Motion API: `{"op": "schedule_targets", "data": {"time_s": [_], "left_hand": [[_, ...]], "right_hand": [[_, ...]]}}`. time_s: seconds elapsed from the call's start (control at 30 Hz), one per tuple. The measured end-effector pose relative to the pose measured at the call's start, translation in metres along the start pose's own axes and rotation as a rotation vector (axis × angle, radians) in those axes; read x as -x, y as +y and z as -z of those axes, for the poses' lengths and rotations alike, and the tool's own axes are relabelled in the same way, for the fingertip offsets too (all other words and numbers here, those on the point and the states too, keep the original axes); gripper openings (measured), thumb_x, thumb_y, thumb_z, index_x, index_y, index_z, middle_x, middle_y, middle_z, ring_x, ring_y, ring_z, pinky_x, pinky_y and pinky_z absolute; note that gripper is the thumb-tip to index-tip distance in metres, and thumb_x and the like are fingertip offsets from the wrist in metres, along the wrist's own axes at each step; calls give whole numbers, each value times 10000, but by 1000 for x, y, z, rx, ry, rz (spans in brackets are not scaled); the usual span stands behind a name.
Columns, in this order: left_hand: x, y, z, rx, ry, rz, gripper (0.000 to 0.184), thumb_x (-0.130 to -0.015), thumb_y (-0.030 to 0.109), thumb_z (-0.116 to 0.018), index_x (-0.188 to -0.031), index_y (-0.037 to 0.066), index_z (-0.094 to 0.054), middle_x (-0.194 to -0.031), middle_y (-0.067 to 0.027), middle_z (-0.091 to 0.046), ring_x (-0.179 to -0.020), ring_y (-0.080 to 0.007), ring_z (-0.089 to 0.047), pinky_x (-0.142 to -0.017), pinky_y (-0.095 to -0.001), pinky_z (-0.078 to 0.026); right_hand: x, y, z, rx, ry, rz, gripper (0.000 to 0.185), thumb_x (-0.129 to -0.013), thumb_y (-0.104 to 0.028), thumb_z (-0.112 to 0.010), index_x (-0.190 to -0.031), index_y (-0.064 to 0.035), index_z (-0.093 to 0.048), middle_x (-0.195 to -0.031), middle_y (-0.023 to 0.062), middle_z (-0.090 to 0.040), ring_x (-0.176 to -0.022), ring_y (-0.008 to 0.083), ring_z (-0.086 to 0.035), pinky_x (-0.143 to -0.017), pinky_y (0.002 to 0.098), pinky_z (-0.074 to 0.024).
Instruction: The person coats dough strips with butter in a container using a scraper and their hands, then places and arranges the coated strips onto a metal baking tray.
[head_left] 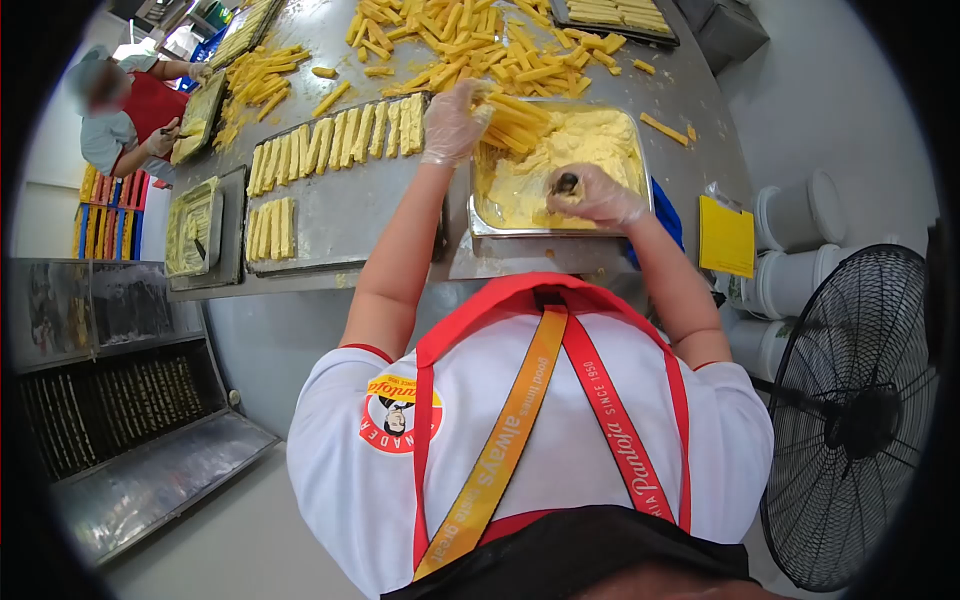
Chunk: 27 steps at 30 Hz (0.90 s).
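Observation:
My left hand (455,122), in a clear plastic glove, is closed around a bunch of yellow pastry sticks (518,120) over the far left corner of a metal pan (555,232). Pale yellow cream (610,140) fills much of that pan. Low over the cream, my right hand (598,196), also gloved, grips a dark-handled tool (567,183); its working end is hidden, so its kind does not show. Left of the pan lies a baking tray (350,215) with a row of cream-coated sticks (335,140) and a shorter row nearer me.
Loose yellow sticks (460,40) are heaped at the back of the metal table. A co-worker (130,110) handles another tray (200,118) at the far left. A smaller creamy pan (195,228) stands left. A black fan (850,415) and white buckets (800,215) are at right.

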<state>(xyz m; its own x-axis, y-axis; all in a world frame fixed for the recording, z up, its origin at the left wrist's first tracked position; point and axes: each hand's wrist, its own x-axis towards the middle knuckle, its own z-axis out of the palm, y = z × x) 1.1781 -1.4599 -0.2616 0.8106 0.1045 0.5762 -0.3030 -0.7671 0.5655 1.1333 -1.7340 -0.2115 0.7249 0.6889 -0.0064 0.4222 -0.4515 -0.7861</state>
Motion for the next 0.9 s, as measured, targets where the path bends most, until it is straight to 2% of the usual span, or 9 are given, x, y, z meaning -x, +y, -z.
{"op": "schedule_targets", "data": {"time_s": [0.07, 0.1, 0.17, 0.3, 0.37, 0.5, 0.6, 0.73, 0.9], "left_hand": [[6, 22, 16, 167, 48, 98, 292, -775, 219, -666, -1022, 68, -625, -884, -157, -661, -792, -334, -637, -740, -407, -507], [12, 25, 19, 209, 44, 142, 291, -775, 214, -664, -1020, 64, -623, -879, -155, -661, -792, -327, -638, -739, -402, -507], [19, 29, 22, 293, 38, 224, 289, -774, 205, -661, -1017, 54, -620, -867, -151, -659, -791, -314, -640, -736, -391, -507], [44, 49, 35, 300, -13, 119, 238, -817, 87, -631, -1049, 49, -666, -911, -145, -682, -821, -230, -660, -749, -331, -521], [53, 94, 55, 453, -202, 488, 269, -823, 29, -634, -1089, 23, -669, -950, -104, -692, -819, -161, -650, -760, -297, -527], [77, 85, 41, 709, -335, 653, 349, -783, -18, -656, -1131, -11, -643, -981, -80, -692, -834, -141, -639, -776, -280, -522], [84, 84, 34, 666, -391, 627, 372, -772, 2, -670, -1142, 2, -634, -969, -103, -702, -841, -161, -648, -781, -292, -517], [89, 80, 26, 403, -353, 551, 331, -735, 70, -721, -1053, 11, -648, -922, -140, -701, -818, -212, -664, -753, -319, -513], [93, 76, 18, 279, -271, 451, 283, -710, 103, -742, -960, 18, -640, -892, -161, -690, -825, -276, -670, -739, -352, -508]], "right_hand": [[-4, 24, 11, -179, -26, -117, 207, -831, -191, -647, -962, -32, -654, -861, 115, -688, -740, 161, -631, -731, 316, -498], [-10, 42, 13, -165, 105, -183, 209, -814, -175, -648, -966, -31, -653, -877, 124, -684, -772, 191, -637, -742, 323, -498], [-15, 54, 14, 352, 444, 75, 186, -801, -163, -696, -924, -40, -631, -802, 62, -644, -726, 128, -597, -695, 295, -487], [9, 4, 16, 259, 38, 134, 210, -775, -163, -714, -927, -40, -638, -829, 96, -655, -769, 183, -617, -718, 317, -494], [17, -22, 35, 32, -293, -49, 221, -761, -169, -729, -925, -45, -646, -841, 99, -661, -785, 206, -620, -728, 327, -496], [-15, 30, 41, 244, 47, -224, 211, -773, -183, -722, -924, -51, -656, -860, 103, -667, -760, 196, -615, -734, 318, -495], [-13, 31, 25, 21, 408, -8, 239, -758, -199, -701, -901, -15, -648, -835, 150, -669, -741, 236, -639, -670, 336, -501], [-1, 2, 3, -890, 546, -100, 236, -776, -152, -751, -887, 20, -635, -873, 82, -663, -763, 163, -643, -659, 277, -523], [-9, 12, 0, -782, 603, -331, 256, -778, -111, -749, -950, 21, -614, -868, 97, -660, -691, 160, -641, -638, 276, -534]]}}
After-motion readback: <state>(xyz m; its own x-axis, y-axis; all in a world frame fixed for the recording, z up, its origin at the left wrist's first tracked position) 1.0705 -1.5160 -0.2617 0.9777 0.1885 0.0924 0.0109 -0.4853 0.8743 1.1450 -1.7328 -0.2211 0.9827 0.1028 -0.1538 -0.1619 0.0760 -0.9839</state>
